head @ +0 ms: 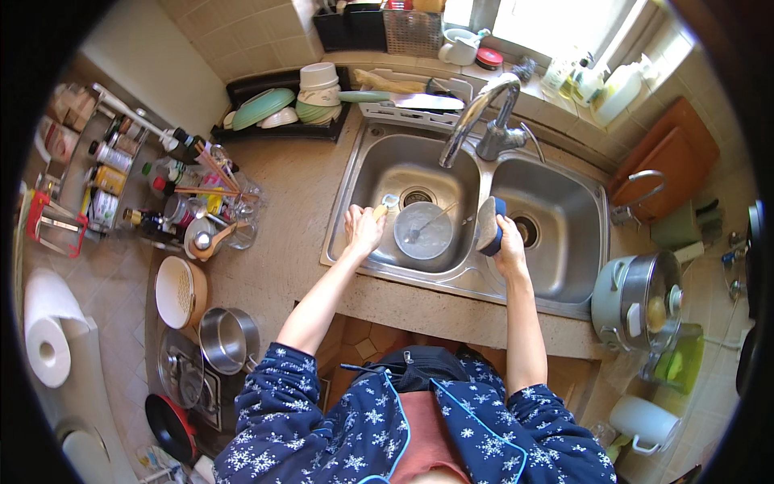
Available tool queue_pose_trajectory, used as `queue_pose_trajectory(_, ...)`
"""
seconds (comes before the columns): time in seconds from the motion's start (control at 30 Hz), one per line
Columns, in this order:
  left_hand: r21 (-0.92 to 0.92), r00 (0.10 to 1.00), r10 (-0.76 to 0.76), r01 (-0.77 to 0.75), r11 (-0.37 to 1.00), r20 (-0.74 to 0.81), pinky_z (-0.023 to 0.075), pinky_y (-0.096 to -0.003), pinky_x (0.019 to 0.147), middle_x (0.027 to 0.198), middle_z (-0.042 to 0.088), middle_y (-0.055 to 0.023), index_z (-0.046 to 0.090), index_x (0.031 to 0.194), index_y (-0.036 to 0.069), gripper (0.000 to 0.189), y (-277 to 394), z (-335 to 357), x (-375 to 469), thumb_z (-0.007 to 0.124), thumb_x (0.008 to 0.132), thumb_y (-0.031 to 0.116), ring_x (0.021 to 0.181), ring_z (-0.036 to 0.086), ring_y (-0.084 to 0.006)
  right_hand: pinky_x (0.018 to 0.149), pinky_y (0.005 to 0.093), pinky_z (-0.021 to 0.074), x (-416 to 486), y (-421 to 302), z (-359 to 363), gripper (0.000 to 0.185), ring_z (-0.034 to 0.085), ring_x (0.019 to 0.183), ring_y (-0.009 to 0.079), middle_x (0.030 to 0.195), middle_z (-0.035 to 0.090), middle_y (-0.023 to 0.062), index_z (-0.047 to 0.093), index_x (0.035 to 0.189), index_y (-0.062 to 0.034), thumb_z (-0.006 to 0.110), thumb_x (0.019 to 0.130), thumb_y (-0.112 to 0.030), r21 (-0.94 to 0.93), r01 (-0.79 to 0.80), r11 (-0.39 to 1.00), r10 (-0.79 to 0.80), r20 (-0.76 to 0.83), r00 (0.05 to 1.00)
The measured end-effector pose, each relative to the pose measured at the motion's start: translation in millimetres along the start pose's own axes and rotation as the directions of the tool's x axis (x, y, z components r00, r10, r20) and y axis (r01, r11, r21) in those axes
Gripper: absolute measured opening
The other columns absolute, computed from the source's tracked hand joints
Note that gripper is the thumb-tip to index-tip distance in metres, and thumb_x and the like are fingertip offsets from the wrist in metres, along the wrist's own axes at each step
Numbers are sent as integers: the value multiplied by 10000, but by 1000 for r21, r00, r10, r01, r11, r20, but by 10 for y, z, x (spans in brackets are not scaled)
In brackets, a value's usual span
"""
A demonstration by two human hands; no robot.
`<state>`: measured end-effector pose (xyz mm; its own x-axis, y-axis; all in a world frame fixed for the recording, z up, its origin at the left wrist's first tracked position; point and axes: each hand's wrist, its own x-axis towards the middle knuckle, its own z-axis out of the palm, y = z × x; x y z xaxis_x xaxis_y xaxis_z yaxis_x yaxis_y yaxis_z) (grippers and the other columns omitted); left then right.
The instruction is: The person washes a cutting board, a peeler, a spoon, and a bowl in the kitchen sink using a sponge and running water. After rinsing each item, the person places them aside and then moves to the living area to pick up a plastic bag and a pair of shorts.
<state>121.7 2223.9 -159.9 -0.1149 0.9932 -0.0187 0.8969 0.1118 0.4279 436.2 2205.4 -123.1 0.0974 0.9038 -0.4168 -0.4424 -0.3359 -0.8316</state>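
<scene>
My left hand (364, 230) grips the yellow handle of a small utensil (381, 210), perhaps a peeler, over the left basin (378, 166) of a steel double sink. Its looped, pale head points away from me. My right hand (511, 247) holds a thick sponge (491, 226), dark blue with a greyish face, above the divider between the basins. Between my hands, a round bowl (423, 242) of cloudy water rests in the left basin, near the drain (417, 197). A slim utensil (432, 222) leans in the bowl. The chrome faucet (478, 115) arches over this basin, and no stream shows.
Behind the sink, a knife with a green handle (369, 96) lies across a white rack (417, 113). Bowls and plates fill a black dish rack (284, 134) at left. A steel pot (227, 339) stands nearer me. At right are a steamer pot (623, 296) and brown cutting boards (671, 160).
</scene>
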Motion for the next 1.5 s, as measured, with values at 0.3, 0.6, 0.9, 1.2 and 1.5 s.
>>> queue_pose_trajectory(0.3, 280, 915, -156, 50, 959, 371, 499, -438, 914, 1153, 619, -186, 679, 1061, 39, 301, -280, 851, 388, 499, 900, 219, 1111, 576, -356, 748, 363, 537, -554, 66, -501, 332, 627, 863, 191, 994, 628, 74, 545, 1153, -52, 503, 959, -319, 165, -16, 986, 46, -179, 983)
queue_pose_trajectory(0.6, -148, 890, -21, 99, 984, 456, 521, -438, 816, 957, 620, -233, 576, 1028, -27, 322, -60, 842, 682, 371, 935, 203, 834, 642, -364, 760, 326, 524, -880, 127, -1030, 354, 616, 910, 159, 1031, 614, 52, 519, 1202, -56, 522, 947, -302, 262, 33, 965, 64, -355, 932)
queue_pose_trajectory(0.9, 83, 875, 59, -112, 990, 480, 530, -429, 821, 1119, 579, -338, 349, 1343, -26, 516, -78, 1033, 650, 450, 871, 157, 991, 636, -388, 724, 362, 529, -1066, 180, -1316, 406, 625, 839, 210, 1006, 639, 85, 545, 1188, -31, 541, 929, -343, 327, 102, 940, 46, -416, 908)
queue_pose_trajectory(1.2, -449, 712, 46, 389, 805, 700, 618, -383, 582, 1195, 537, -232, 302, 1339, -23, 497, 53, 913, 403, 322, 843, -44, 886, 670, -338, 716, 349, 526, -1226, 101, -1249, 393, 629, 810, 207, 967, 647, 87, 565, 1159, -33, 534, 928, -349, 354, 106, 929, 37, -377, 926)
queue_pose_trajectory(1.5, -490, 821, 32, 308, 816, 570, 623, -381, 649, 1125, 580, -240, 359, 1321, -36, 446, 140, 707, 129, 357, 875, -27, 860, 675, -348, 741, 359, 527, -1169, 110, -1386, 352, 617, 879, 197, 1024, 624, 77, 531, 1190, -51, 501, 954, -311, 386, 140, 912, 5, -351, 936)
